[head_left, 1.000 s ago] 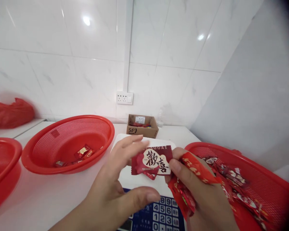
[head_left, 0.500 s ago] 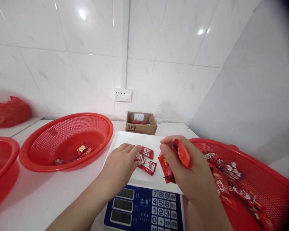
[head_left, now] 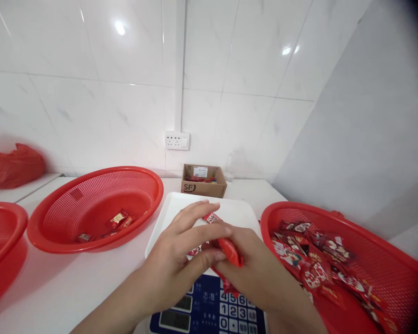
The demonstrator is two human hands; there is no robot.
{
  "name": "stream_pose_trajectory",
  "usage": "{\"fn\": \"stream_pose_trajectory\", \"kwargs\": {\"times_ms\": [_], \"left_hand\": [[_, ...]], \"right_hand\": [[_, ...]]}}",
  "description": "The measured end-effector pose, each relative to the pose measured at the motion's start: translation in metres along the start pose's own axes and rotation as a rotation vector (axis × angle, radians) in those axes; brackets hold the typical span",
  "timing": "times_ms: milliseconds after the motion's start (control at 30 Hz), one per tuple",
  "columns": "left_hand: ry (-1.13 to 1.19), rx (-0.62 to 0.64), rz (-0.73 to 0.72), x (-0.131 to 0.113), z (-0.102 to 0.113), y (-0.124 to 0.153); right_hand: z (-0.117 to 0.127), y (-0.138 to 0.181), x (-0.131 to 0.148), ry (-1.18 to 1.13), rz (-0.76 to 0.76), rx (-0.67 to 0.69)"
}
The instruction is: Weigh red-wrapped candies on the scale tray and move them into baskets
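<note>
Above the digital scale [head_left: 205, 311], my two hands meet around a bunch of small red snack packets [head_left: 230, 251]. My right hand [head_left: 254, 269] is closed on the bunch, with packet ends sticking out beside its thumb and below its palm. My left hand [head_left: 170, 250] comes in from the other side. Its thumb and index finger bracket the packets and touch the right hand, while the other fingers stretch over the white pan [head_left: 237, 208]. Another red packet with white print [head_left: 212, 217] shows past the left fingertips. My fingers hide part of the bunch.
At the right, a red basket [head_left: 383, 241] holds many red packets. A red colander [head_left: 125, 174] at the left has several, and part of another red basket [head_left: 7, 208] shows beyond. An open cardboard box [head_left: 202, 189] stands behind the scale; a red plastic bag [head_left: 14, 164] lies far left.
My right hand has moved left and my left hand right, so they now meet over the scale's front. The packets on the pan are now mostly covered by my hands.
</note>
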State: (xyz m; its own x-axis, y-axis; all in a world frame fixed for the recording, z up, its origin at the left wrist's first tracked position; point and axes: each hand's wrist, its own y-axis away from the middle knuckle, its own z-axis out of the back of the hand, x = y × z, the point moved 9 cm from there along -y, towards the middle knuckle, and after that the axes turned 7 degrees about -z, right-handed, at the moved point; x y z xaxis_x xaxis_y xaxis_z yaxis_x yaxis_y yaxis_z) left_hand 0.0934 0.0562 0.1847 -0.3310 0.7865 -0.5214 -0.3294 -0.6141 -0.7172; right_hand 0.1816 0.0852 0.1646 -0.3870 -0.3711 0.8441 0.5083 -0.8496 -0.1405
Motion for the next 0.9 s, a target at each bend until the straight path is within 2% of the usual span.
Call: {"fn": "stream_pose_trajectory", "kwargs": {"times_ms": [67, 233, 333, 433, 533, 633, 733, 900], "left_hand": [[0.076, -0.054, 0.046, 0.002, 0.004, 0.000], [0.450, -0.225, 0.301, 0.020, 0.011, 0.006], [0.598, -0.211, 0.336, 0.021, 0.009, 0.007], [0.684, -0.139, 0.348, 0.019, 0.002, 0.008], [0.668, -0.085, 0.372, 0.017, -0.002, 0.012], [0.576, -0.073, 0.384, 0.014, -0.002, 0.013], [0.452, -0.025, 0.328, 0.007, -0.002, 0.009], [0.300, 0.039, 0.242, -0.003, -0.002, 0.005]], "right_hand": [[-0.002, 0.000, -0.001, -0.032, -0.004, 0.015], [0.005, 0.004, -0.010, -0.146, -0.105, 0.004], [0.011, 0.008, -0.011, -0.331, -0.108, -0.020], [0.017, 0.012, -0.009, -0.492, -0.064, -0.069], [0.020, 0.016, -0.007, -0.499, -0.060, -0.131], [0.020, 0.019, -0.010, -0.508, -0.131, -0.192], [0.019, 0.023, -0.011, -0.515, -0.191, -0.233], [0.015, 0.024, -0.005, -0.450, -0.184, -0.227]]}}
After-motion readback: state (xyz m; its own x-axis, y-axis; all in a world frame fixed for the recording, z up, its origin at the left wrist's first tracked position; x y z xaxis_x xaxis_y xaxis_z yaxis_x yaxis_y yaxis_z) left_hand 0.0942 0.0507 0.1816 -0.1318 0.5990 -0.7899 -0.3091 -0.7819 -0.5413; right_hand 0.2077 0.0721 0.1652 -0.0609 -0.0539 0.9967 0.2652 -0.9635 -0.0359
